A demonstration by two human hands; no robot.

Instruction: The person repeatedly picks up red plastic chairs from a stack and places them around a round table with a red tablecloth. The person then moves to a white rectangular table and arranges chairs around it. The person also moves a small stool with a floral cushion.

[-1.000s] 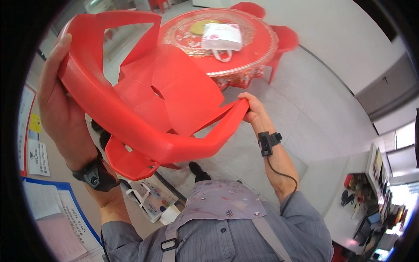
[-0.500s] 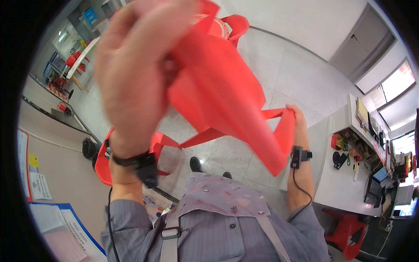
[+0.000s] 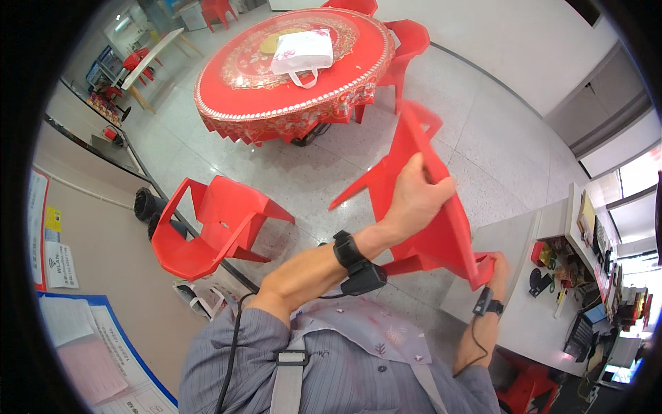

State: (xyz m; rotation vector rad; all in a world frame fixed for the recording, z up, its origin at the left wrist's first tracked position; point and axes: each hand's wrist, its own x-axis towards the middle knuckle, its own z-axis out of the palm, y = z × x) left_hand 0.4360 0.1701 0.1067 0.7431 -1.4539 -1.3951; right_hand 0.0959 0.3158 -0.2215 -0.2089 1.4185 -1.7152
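Note:
A red plastic chair point(image 3: 436, 231) is tilted in front of me, slightly right of the middle. My left hand point(image 3: 417, 198) reaches across and grips the chair's upper edge, thumb on the near side. Lower right, my right hand point(image 3: 498, 271) is closed around the chair's near corner; part of its fingers is hidden behind the red plastic. The chair's legs point left and down, and I cannot tell whether any of them touches the floor.
Beyond stands a round table point(image 3: 234, 72) with a red patterned cloth, holding a white bag point(image 3: 303, 52). A second red chair point(image 3: 227, 217) is at left, another red chair point(image 3: 407, 45) beside the table. A cluttered counter point(image 3: 527, 303) runs along the right, a wall with notices along the left.
The chair has swung down and to the right, away from my view. My left hand moved with it from upper left to right of the middle, uncovering the round table.

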